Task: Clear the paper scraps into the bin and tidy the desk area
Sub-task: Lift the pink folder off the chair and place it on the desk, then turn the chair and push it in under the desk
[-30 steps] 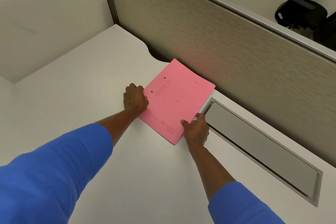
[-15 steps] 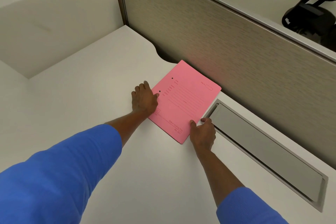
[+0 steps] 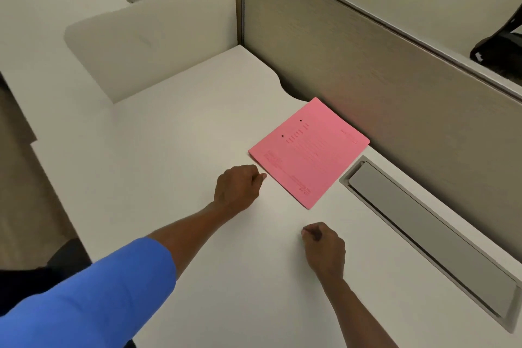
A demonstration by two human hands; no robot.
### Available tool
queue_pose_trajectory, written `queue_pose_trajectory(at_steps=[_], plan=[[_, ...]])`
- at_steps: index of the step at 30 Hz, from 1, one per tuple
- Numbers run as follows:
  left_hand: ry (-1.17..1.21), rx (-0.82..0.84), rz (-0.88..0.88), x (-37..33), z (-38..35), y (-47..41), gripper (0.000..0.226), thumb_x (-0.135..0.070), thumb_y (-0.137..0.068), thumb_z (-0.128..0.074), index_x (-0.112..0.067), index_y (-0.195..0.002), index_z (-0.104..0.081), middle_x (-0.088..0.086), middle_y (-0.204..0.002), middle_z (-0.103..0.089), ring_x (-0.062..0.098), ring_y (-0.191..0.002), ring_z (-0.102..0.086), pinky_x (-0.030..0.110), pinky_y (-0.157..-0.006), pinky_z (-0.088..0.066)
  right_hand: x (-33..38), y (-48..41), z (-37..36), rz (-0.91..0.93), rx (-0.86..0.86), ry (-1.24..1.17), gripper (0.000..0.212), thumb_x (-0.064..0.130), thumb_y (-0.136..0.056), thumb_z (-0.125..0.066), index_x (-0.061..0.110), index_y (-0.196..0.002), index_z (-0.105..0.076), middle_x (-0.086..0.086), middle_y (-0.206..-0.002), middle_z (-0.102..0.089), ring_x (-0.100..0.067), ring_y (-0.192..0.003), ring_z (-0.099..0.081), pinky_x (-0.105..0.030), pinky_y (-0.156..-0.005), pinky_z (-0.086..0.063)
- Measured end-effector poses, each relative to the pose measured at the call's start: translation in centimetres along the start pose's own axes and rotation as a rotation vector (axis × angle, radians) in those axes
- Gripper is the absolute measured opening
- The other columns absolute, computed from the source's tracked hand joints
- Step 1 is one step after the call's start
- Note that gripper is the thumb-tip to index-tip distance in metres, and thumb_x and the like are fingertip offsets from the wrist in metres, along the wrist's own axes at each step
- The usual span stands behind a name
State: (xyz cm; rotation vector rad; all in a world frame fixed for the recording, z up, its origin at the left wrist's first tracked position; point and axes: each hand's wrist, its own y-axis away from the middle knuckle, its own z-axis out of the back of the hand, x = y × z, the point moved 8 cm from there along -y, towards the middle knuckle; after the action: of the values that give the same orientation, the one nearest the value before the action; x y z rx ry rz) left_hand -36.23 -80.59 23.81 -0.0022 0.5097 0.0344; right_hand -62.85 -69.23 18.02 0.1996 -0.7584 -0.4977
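A pink printed folder (image 3: 309, 150) lies flat on the white desk (image 3: 175, 155), its far corner close to the grey partition. My left hand (image 3: 237, 188) rests on the desk just left of the folder's near edge, fingers curled, holding nothing. My right hand (image 3: 324, 250) sits nearer to me, below the folder's near corner, also curled into a loose fist and apart from the folder. No paper scraps or bin show in this view.
A grey cable-tray lid (image 3: 429, 237) is set into the desk along the right. The grey partition (image 3: 395, 93) runs behind the desk. A cream side divider (image 3: 152, 37) stands at the left. A black office chair (image 3: 500, 42) sits beyond the partition.
Both hands have let go of the pink folder and drawn back toward me, fingers curling in. The folder stays by the partition. The view has shifted, showing more of the desk's left side.
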Motion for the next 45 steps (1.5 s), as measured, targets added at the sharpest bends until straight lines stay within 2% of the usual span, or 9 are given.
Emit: queue_pose_trajectory(at_steps=[15,20,25,28,31,35,38,42,45], plan=[[-0.053,0.186,0.233,13.6,3.3,30.5,0.039,-0.051,-0.104,-0.056,-0.019,-0.083,-0.067,-0.005,-0.075,-0.071,0.018,-0.071,-0.068,0.034,-0.067,-0.054,-5.7,22.0,-5.4,0.233,0.258,0.185,0.014,0.031,-0.091,-0.072,0.039,-0.08,-0.068,0.019,-0.07,-0.07,0.002,-0.071,-0.064,-0.02,-0.058,-0.041],[0.002,0.234,0.365,16.5,3.9,42.3,0.031,-0.049,-0.102,-0.06,-0.023,-0.087,-0.07,-0.005,-0.078,-0.072,0.014,-0.073,-0.069,0.041,-0.072,-0.062,-8.9,30.3,-6.8,0.32,0.342,0.255,0.015,0.033,-0.092,-0.071,0.041,-0.081,-0.066,0.021,-0.072,-0.07,0.001,-0.073,-0.066,-0.025,-0.063,-0.046],[0.057,0.333,0.449,19.1,2.9,53.6,0.02,-0.045,-0.101,-0.065,-0.033,-0.084,-0.066,-0.009,-0.078,-0.07,0.004,-0.071,-0.067,0.028,-0.062,-0.053,-11.2,37.2,-7.9,0.398,0.398,0.313,0.016,0.031,-0.092,-0.072,0.041,-0.082,-0.066,0.021,-0.073,-0.07,0.0,-0.073,-0.066,-0.019,-0.062,-0.045],[0.075,0.357,0.531,20.6,2.8,59.2,0.018,-0.044,-0.099,-0.066,-0.036,-0.083,-0.065,-0.01,-0.082,-0.072,0.004,-0.076,-0.068,0.028,-0.063,-0.052,-12.4,40.5,-9.0,0.434,0.453,0.363,0.009,0.036,-0.093,-0.072,0.037,-0.086,-0.067,0.018,-0.082,-0.074,-0.006,-0.079,-0.07,-0.025,-0.073,-0.054],[0.137,0.347,0.625,21.8,3.3,64.0,0.018,-0.044,-0.097,-0.069,-0.036,-0.081,-0.066,-0.011,-0.079,-0.072,0.003,-0.073,-0.068,0.023,-0.06,-0.046,-13.0,43.4,-10.1,0.46,0.502,0.396,0.007,0.039,-0.09,-0.075,0.037,-0.087,-0.069,0.019,-0.082,-0.074,-0.007,-0.083,-0.071,-0.027,-0.077,-0.054],[0.15,0.249,0.761,24.5,5.5,69.7,0.017,-0.042,-0.095,-0.07,-0.029,-0.084,-0.072,-0.012,-0.08,-0.073,0.004,-0.075,-0.069,0.029,-0.068,-0.055,-12.7,46.4,-11.9,0.519,0.564,0.453,0.013,0.037,-0.087,-0.079,0.042,-0.082,-0.068,0.025,-0.067,-0.065,0.005,-0.068,-0.062,-0.014,-0.064,-0.045],[0.174,0.2,0.823,26.7,7.1,73.1,0.015,-0.039,-0.096,-0.071,-0.028,-0.086,-0.075,-0.011,-0.082,-0.074,0.006,-0.078,-0.071,0.032,-0.074,-0.06,-12.1,48.4,-13.6,0.532,0.592,0.477,0.01,0.036,-0.086,-0.08,0.039,-0.083,-0.071,0.017,-0.07,-0.071,0.001,-0.07,-0.066,-0.021,-0.07,-0.052],[0.171,0.137,0.849,30.4,10.4,76.8,0.022,-0.04,-0.096,-0.072,-0.02,-0.091,-0.077,-0.004,-0.085,-0.078,0.012,-0.082,-0.073,0.026,-0.069,-0.05,-10.7,51.7,-16.8,0.528,0.646,0.519,0.012,0.038,-0.087,-0.079,0.04,-0.082,-0.068,0.012,-0.073,-0.071,0.002,-0.072,-0.064,-0.019,-0.07,-0.046],[0.172,0.088,0.864,33.9,14.0,79.1,0.023,-0.04,-0.097,-0.071,-0.019,-0.092,-0.077,-0.003,-0.09,-0.08,0.015,-0.087,-0.074,0.034,-0.08,-0.06,-9.1,54.6,-20.0,0.546,0.673,0.552,0.011,0.038,-0.088,-0.077,0.037,-0.082,-0.068,0.009,-0.074,-0.071,0.0,-0.073,-0.066,-0.021,-0.075,-0.051]])
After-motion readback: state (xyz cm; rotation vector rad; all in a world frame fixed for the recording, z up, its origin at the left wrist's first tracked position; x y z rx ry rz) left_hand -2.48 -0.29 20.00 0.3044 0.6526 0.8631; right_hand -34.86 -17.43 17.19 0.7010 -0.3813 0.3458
